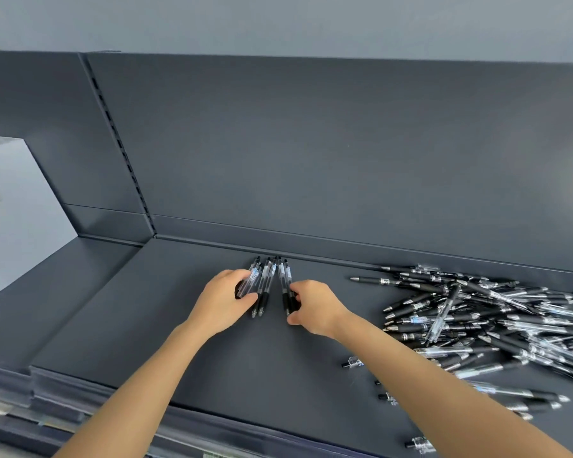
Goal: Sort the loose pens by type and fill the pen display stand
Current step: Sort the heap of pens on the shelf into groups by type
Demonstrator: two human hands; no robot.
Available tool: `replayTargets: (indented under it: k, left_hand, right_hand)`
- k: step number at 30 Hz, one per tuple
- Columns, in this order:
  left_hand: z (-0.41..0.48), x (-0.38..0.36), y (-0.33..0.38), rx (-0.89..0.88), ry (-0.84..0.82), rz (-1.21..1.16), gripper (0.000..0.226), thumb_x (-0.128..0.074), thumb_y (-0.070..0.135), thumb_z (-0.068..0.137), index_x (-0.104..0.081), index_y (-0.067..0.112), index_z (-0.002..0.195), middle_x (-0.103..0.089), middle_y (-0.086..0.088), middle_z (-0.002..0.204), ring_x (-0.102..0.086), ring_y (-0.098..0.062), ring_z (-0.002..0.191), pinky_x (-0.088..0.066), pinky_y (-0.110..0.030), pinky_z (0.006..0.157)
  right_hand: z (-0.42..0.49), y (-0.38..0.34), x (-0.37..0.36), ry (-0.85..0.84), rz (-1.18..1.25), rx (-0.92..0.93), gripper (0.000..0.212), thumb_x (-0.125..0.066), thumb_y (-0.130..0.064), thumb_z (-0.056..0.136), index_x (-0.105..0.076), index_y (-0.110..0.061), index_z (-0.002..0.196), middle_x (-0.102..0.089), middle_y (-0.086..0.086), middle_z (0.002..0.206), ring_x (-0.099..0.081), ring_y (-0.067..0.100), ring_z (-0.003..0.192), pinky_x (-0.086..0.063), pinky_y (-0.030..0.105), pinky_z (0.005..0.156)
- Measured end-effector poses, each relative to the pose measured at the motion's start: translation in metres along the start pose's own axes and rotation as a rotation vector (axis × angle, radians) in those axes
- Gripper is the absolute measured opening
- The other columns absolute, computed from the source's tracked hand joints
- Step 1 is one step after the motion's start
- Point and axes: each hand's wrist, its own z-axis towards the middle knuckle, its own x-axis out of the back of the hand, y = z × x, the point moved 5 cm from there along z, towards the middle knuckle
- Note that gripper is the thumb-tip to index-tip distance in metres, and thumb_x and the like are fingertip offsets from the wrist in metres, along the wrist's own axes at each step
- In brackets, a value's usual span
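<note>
pretty sure this is the sorting step, no display stand anywhere in view. left hand [224, 300] has its fingers curled round a few clear pens [270, 279], right hand [315, 307] pinches the dark grips of two more just beside it. loose pile [483, 322] sits well off to the right of that hand. next move imo: square up the bunch, then reach right for matching ones

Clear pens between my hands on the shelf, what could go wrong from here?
The clear pens are splayed, not lined up, between the left hand and right hand; some could slip and roll on the shelf. The right forearm passes beside the mixed pile and might drag pens along. Stray pens near the front edge could be knocked off.
</note>
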Motion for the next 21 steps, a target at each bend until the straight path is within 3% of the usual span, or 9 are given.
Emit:
replayTargets:
  k: [2, 5, 8, 10, 14, 18, 21]
  left_hand:
    - [0.001, -0.001, 0.003, -0.007, -0.008, -0.013, 0.049, -0.062, 0.031, 0.09, -0.049, 0.022, 0.137, -0.05, 0.005, 0.134, -0.048, -0.014, 0.123, -0.039, -0.028, 0.102]
    - [-0.001, -0.002, 0.005, -0.009, -0.014, -0.012, 0.052, -0.062, 0.032, 0.089, -0.047, 0.023, 0.138, -0.046, 0.006, 0.137, -0.046, -0.013, 0.124, -0.037, -0.026, 0.101]
    - [-0.008, 0.0, 0.012, -0.041, -0.001, 0.014, 0.054, -0.06, 0.035, 0.09, -0.044, 0.023, 0.14, -0.04, 0.008, 0.141, -0.042, -0.011, 0.127, -0.036, -0.027, 0.104]
    - [-0.014, 0.0, 0.025, -0.095, 0.003, 0.035, 0.056, -0.059, 0.038, 0.09, -0.042, 0.023, 0.141, -0.038, 0.01, 0.143, -0.038, -0.01, 0.131, -0.036, -0.03, 0.107]
    - [-0.027, -0.008, 0.066, -0.255, -0.026, 0.098, 0.057, -0.056, 0.044, 0.091, -0.04, 0.026, 0.143, -0.035, 0.014, 0.146, -0.03, -0.007, 0.136, -0.03, -0.026, 0.109]
    - [-0.041, -0.027, 0.11, -0.379, -0.076, 0.089, 0.054, -0.054, 0.047, 0.092, -0.041, 0.029, 0.141, -0.036, 0.02, 0.141, -0.029, 0.001, 0.132, -0.025, -0.015, 0.101]
    - [-0.051, -0.047, 0.141, -0.476, -0.142, 0.116, 0.052, -0.052, 0.049, 0.092, -0.042, 0.03, 0.14, -0.037, 0.02, 0.14, -0.03, 0.002, 0.13, -0.028, -0.016, 0.102]
  right_hand:
    - [0.004, -0.007, -0.006, -0.023, 0.016, 0.015, 0.026, -0.07, -0.013, 0.08, -0.044, -0.011, 0.075, -0.058, 0.007, 0.089, -0.056, 0.027, 0.09, -0.046, 0.029, 0.065]
    - [0.005, -0.009, -0.009, -0.036, 0.033, 0.056, 0.018, -0.067, -0.013, 0.082, -0.057, -0.004, 0.095, -0.062, 0.014, 0.111, -0.059, 0.029, 0.107, -0.052, 0.034, 0.082]
    - [-0.003, -0.001, 0.004, 0.027, 0.018, 0.109, 0.043, -0.059, -0.009, 0.088, -0.051, -0.007, 0.13, -0.054, 0.012, 0.131, -0.053, 0.027, 0.119, -0.047, 0.037, 0.097]
    - [-0.013, 0.009, 0.021, 0.106, -0.004, 0.147, 0.049, -0.057, -0.009, 0.091, -0.045, -0.012, 0.139, -0.047, 0.009, 0.14, -0.048, 0.024, 0.126, -0.042, 0.03, 0.101]
    - [-0.043, 0.039, 0.059, 0.255, -0.044, 0.178, 0.04, -0.057, -0.011, 0.092, -0.054, -0.014, 0.132, -0.055, 0.004, 0.133, -0.053, 0.018, 0.12, -0.038, 0.021, 0.098]
    - [-0.081, 0.083, 0.087, 0.348, -0.034, 0.117, 0.033, -0.057, -0.007, 0.09, -0.062, -0.012, 0.122, -0.063, 0.004, 0.121, -0.06, 0.015, 0.107, -0.039, 0.016, 0.089]
    - [-0.111, 0.114, 0.096, 0.371, -0.059, 0.088, 0.027, -0.058, -0.006, 0.09, -0.066, -0.01, 0.116, -0.068, 0.004, 0.11, -0.063, 0.017, 0.099, -0.046, 0.023, 0.088]
